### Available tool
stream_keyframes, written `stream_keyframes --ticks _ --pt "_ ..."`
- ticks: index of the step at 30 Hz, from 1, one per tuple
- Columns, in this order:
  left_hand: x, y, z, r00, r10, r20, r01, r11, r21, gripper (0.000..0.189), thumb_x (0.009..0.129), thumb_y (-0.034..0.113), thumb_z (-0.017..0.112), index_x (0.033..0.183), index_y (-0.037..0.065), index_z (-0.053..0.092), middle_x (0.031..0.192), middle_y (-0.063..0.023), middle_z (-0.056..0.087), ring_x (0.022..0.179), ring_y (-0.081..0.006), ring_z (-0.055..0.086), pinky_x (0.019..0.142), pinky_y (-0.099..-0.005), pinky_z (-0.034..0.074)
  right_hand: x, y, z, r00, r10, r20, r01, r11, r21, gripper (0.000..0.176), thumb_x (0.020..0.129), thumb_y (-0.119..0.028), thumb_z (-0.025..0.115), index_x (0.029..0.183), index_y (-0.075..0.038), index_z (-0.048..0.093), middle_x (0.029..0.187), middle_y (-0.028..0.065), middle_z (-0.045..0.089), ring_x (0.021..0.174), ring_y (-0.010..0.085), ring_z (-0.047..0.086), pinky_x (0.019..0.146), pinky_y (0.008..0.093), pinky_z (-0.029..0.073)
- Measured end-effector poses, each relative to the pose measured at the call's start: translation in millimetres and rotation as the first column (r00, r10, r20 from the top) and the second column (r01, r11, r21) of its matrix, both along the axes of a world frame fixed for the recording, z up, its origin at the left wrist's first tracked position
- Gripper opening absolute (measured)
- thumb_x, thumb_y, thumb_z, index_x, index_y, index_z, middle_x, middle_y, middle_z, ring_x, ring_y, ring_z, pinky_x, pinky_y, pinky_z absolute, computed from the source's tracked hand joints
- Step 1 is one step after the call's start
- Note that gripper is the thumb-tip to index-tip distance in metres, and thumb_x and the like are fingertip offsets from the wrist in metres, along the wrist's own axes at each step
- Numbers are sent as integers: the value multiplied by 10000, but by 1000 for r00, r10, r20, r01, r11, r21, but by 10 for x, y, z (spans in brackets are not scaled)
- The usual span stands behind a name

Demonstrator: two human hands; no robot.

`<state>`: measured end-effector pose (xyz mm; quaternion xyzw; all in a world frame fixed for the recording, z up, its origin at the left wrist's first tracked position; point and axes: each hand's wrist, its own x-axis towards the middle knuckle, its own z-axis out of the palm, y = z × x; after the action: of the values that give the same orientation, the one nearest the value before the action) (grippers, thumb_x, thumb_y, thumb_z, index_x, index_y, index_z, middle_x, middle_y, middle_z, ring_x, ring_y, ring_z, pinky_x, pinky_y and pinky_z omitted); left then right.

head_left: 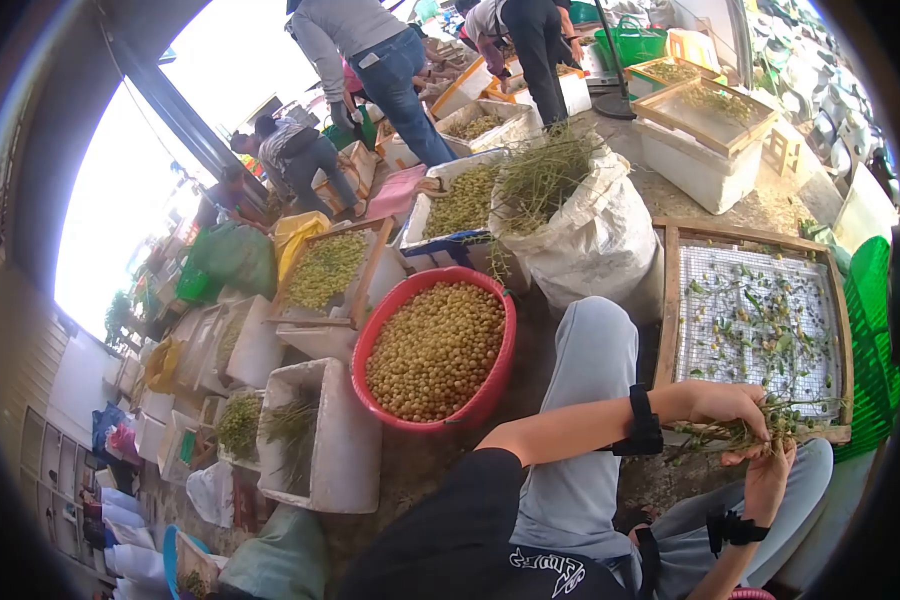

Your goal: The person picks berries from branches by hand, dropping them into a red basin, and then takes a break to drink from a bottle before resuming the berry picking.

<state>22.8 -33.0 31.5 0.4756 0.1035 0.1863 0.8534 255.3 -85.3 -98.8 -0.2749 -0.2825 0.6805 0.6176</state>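
Over the near edge of a wood-framed wire mesh screen (755, 320), my two hands meet around a bunch of thin green stems (715, 436). My left hand (730, 408) comes in from the left with its fingers closed on the bunch. Below it, my right hand (768, 470) is closed on the same stems, near some small brownish bits. Leaves, stem pieces and small yellowish fruits lie scattered on the mesh. Left of my raised knee, a red basin (511, 345) holds many small round yellow-brown fruits (435, 350).
A white sack (590, 240) full of stems stands beyond my knee. White foam boxes (355, 450) and another framed screen (375, 270) crowd the left. More boxes (700, 165) stand at the back right. Several people (390, 70) bend over boxes behind. Green netting (875, 330) lies far right.
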Motion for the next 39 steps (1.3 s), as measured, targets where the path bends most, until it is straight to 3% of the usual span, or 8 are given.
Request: stream_keyframes --ticks 6,11,18,21,24,27,33,39 --pt "22 20 -102 1000 13 22 -12 999 -40 237 859 78 573 707 -103 587 613 -175 602 491 -241 607 460 -333 498 117 14 -71 909 -207 362 210 977 33 246 971 -122 509 1204 -41 516 1131 85 591 1032 184 588 871 316 496" --pt "-25 9 -31 996 86 -34 -89 988 -128 233 852 83 586 705 -97 599 628 -169 608 497 -235 610 471 -335 507 359 -56 394 978 -210 17 207 974 93 269 1020 -241 458 1216 -69 523 1007 16 554 858 111 515 789 272 445" --pt "-113 -21 50 995 105 4 -104 991 -82 237 857 99 585 715 -89 609 630 -156 610 503 -225 611 496 -317 509 487 -88 620 905 -415 99 420 907 -33 270 1017 -248 479 1179 -36 522 993 18 516 793 107 469 770 243 426" --pt "-141 -25 109 994 112 -3 -112 992 -58 229 876 91 565 732 -83 595 644 -146 608 510 -216 602 519 -313 504 959 133 -66 936 -352 10 351 934 -60 256 990 -184 536 1189 -24 525 1005 31 534 776 108 504 747 243 449" --pt "-167 -31 151 997 79 -15 -80 994 -76 196 909 90 543 802 -72 566 665 -124 598 526 -198 585 551 -318 496 504 -63 361 910 -362 201 367 930 8 271 931 -94 591 1182 -7 536 1027 23 575 805 98 531 750 212 467" --pt "-145 33 109 999 37 -35 -36 999 25 203 913 120 573 836 -68 573 661 -108 602 547 -185 593 558 -314 494 441 -83 503 936 -283 208 250 953 171 182 887 -64 652 1040 4 582 861 37 593 719 104 554 688 225 489" --pt "41 27 -33 932 286 -222 -232 943 239 216 893 176 655 881 -36 613 667 -49 624 600 -123 602 585 -282 488 -169 -211 965 780 -179 600 142 984 108 85 850 47 613 765 52 614 628 78 606 536 125 589 514 238 473" --pt "146 37 -307 818 460 -346 -292 850 438 441 766 333 801 896 -65 661 757 -70 667 701 -108 613 620 -261 475 -442 -228 925 631 -204 748 114 979 171 17 784 82 636 787 75 651 683 89 681 568 97 614 533 214 472"
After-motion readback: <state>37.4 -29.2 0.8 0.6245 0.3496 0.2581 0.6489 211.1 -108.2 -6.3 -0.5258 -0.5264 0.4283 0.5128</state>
